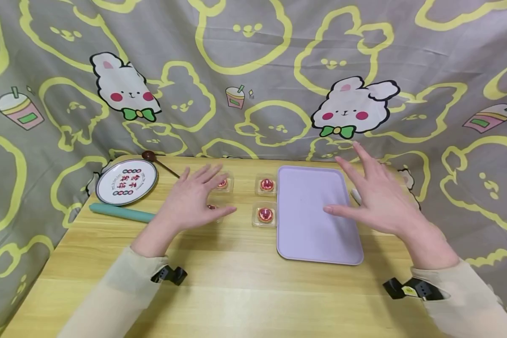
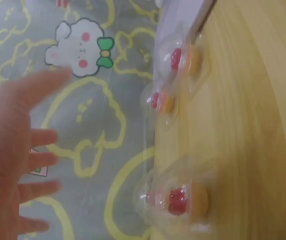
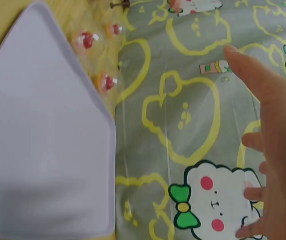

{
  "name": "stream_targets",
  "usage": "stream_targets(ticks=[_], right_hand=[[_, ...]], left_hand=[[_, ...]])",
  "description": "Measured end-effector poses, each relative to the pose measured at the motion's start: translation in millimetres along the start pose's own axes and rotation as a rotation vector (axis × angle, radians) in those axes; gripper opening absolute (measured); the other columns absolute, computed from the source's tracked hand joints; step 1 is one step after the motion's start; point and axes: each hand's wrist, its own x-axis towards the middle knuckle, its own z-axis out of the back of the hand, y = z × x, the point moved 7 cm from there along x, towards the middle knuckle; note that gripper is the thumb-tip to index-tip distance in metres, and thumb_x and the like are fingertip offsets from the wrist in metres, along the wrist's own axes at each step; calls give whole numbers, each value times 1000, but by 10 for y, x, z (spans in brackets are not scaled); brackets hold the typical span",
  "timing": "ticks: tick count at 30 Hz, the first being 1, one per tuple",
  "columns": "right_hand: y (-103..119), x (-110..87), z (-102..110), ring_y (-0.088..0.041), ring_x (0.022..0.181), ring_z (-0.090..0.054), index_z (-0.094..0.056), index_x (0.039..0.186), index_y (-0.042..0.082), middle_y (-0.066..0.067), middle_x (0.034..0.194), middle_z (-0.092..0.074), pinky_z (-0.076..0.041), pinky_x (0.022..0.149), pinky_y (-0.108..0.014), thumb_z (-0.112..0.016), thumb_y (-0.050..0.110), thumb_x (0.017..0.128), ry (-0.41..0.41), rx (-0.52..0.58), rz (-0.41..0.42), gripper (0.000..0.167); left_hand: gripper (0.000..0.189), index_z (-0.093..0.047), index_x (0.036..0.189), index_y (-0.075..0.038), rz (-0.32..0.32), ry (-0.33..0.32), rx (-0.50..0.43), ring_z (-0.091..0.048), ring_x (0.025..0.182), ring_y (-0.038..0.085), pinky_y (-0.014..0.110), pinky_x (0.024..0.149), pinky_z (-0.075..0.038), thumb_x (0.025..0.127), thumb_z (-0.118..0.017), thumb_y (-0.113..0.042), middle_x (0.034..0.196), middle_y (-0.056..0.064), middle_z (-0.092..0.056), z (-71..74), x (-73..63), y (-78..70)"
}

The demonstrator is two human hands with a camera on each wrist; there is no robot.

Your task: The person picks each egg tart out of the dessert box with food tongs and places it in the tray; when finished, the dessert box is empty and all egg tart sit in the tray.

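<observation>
In the foreground, two cream fabric sleeves (image 1: 113, 286) are ending in black wrist-worn cameras; the right wrist camera (image 1: 418, 288) is bearing a small yellow label, its print too small to read. Beneath, a pale wood-grained surface (image 1: 232, 286) is carrying everything. The left hand (image 1: 190, 202) is hovering with fingers spread, its grip released; the right hand (image 1: 384, 202) is hovering over the right side of a lilac rectangular tray (image 1: 308, 225), its grip likewise released and holding nothing. Four red-topped round tarts in clear plastic packages are lying left of the tray: the near right tart (image 1: 265, 215) and far right tart (image 1: 268, 185) just beside it, the near left tart (image 1: 212, 207) and far left tart (image 1: 222, 183) partly hidden by the left hand. At left, a teal cylindrical rod (image 1: 120, 212) is lying before a white round plate (image 1: 127, 182), which is displaying large red Chinese characters; its smaller lettering is illegible. Farther back, a brown long-handled spoon (image 1: 149, 156) is resting before a grey curtain (image 1: 274, 89) printed with cartoon rabbits and cups.
</observation>
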Motion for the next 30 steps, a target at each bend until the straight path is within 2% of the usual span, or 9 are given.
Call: stream_targets(ticks=[3,5,9,12,18,23,30], right_hand=[[82,43,-17,-51,146,-37,-40,164,17,-4,177,-7,-39,107,-72,-80,68,84,13,114,15,104],[129,66,-38,-45,147,-38,-44,162,16,-3,174,-18,-40,108,-70,-83,63,84,28,208,24,99],[197,115,-91,-35,149,-38,-51,157,13,-4,166,-36,-36,114,-65,-88,52,84,50,357,43,91],[217,153,-149,-31,147,-42,-54,155,14,-3,163,-43,-38,116,-61,-92,48,82,60,429,50,89],[237,222,-298,-28,135,-56,-60,150,13,-2,155,-53,-48,112,-52,-95,38,81,78,532,86,82],[278,288,-450,-29,135,-57,-60,149,9,-8,150,-58,-47,113,-54,-96,30,80,107,633,111,80],[360,414,-654,-28,135,-58,-62,146,10,-4,147,-62,-47,113,-54,-97,29,80,144,707,118,78]], left_hand=[[68,-70,141,-14,-28,-61,-140,-58,137,34,58,116,-42,92,-74,-62,149,7,-62,-5,-7,-44],[63,-70,140,-11,-21,-79,-267,-64,129,32,52,107,-53,92,-80,-50,143,8,-66,-35,-4,-61],[74,-56,151,-6,45,-57,-565,-62,130,29,47,107,-53,90,-88,-33,146,11,-63,-157,14,-99],[82,-49,154,-7,82,-33,-704,-58,132,26,44,112,-49,86,-92,-26,148,9,-60,-285,20,-151],[88,-47,155,-7,93,1,-774,-52,140,22,39,115,-45,82,-94,-19,154,7,-54,-551,10,-263],[97,-40,159,-4,127,42,-809,-44,147,26,38,119,-40,80,-95,-15,162,9,-45,-796,9,-324],[104,-36,162,-5,179,80,-792,-42,148,30,40,120,-39,77,-96,-12,164,14,-41,-1073,8,-382]])
